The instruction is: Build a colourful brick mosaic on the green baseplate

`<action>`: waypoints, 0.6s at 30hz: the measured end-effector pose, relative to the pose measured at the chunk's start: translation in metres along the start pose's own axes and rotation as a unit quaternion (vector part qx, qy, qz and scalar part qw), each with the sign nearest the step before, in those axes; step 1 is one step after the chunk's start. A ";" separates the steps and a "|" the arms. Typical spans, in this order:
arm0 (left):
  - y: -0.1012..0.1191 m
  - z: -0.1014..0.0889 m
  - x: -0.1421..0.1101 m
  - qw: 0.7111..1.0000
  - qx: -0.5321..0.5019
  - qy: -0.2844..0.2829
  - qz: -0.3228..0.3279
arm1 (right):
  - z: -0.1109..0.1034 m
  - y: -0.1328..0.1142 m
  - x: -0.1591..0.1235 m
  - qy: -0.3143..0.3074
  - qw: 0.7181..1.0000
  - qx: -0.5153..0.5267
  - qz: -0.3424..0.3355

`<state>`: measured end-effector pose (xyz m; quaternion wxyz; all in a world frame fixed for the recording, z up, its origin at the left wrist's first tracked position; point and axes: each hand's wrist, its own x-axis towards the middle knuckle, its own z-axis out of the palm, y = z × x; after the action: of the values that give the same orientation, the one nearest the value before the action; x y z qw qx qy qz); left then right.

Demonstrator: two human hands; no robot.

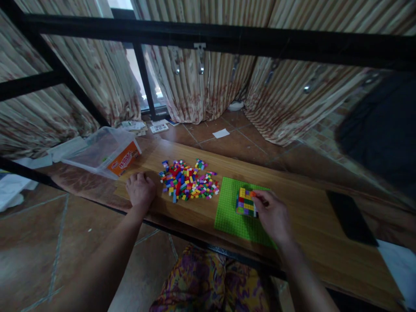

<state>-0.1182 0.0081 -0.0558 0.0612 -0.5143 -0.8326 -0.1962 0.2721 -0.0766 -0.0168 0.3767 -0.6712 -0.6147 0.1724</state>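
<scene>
My right hand [271,212] pinches a small orange toy brick [252,194] at the far right corner of a block of built-up bricks [245,203]. That block has yellow, red, green, purple and blue pieces in rows, and my fingers cover its right side. Under it lies a bright green studded baseplate [225,208]. My left hand [141,190] rests on the wooden board, fingers curled under, with nothing showing in it. Just right of that hand spreads a pile of loose coloured bricks [188,181].
A clear plastic box [94,151] with an orange label stands at the board's left end. On the wooden board [302,216], a black flat object [351,216] lies to the right. A dark metal bar [208,37] crosses above, before striped curtains [208,86].
</scene>
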 end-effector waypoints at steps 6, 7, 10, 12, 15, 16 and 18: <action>-0.002 0.001 0.001 1.000 -0.008 0.006 0.009 | 0.007 0.017 0.021 -0.044 0.997 -0.046 -0.038; -0.003 0.002 0.002 1.000 -0.009 0.005 0.009 | 0.009 0.016 0.022 -0.048 0.996 -0.055 -0.046; -0.003 0.001 0.002 1.000 -0.009 0.003 0.008 | 0.012 0.015 0.025 -0.051 0.994 -0.073 -0.063; -0.002 0.001 0.002 1.000 -0.006 0.001 0.004 | 0.012 0.018 0.026 -0.055 0.993 -0.073 -0.070; -0.001 -0.001 0.001 1.000 -0.003 -0.003 0.002 | 0.009 0.021 0.031 -0.067 0.993 -0.068 -0.066; -0.001 -0.001 0.001 1.000 -0.004 -0.002 0.002 | 0.008 0.021 0.033 -0.074 0.993 -0.065 -0.062; 0.000 -0.001 0.001 1.000 -0.008 -0.001 0.004 | 0.006 0.021 0.039 -0.093 0.993 -0.060 -0.051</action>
<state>-0.1190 0.0080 -0.0545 0.0571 -0.5181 -0.8291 -0.2024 0.2897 -0.0367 -0.0262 0.2852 -0.6414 -0.6898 0.1774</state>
